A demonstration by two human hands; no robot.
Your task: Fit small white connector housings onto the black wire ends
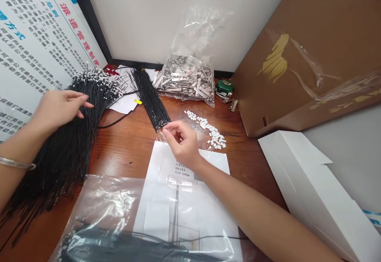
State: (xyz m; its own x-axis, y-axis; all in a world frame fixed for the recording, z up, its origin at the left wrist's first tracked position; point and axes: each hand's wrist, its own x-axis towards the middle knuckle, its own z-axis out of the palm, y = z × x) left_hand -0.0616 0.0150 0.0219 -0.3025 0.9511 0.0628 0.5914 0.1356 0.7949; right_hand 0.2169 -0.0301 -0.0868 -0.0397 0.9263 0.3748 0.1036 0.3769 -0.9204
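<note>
My left hand [64, 109] is over a large pile of black wires [74, 135] with white tips, at the left. Its thumb and fingers are partly spread, and nothing shows between them. Near the middle, my right hand [183, 141] pinches with thumb and index finger at the lower end of a neat bundle of black wires [150, 97]. Whatever may be between those fingertips is too small to make out. Small white pieces [210, 129] lie scattered just right of that hand. A printed sheet [160, 159] is beneath the right wrist.
A clear bag of metal strips [187, 77] stands at the back, beside a green tape measure [224, 87]. A brown box [297, 56] and a white box [309, 182] are on the right. In front lies a plastic bag of black wires [119, 246]. A poster [35, 36] is at left.
</note>
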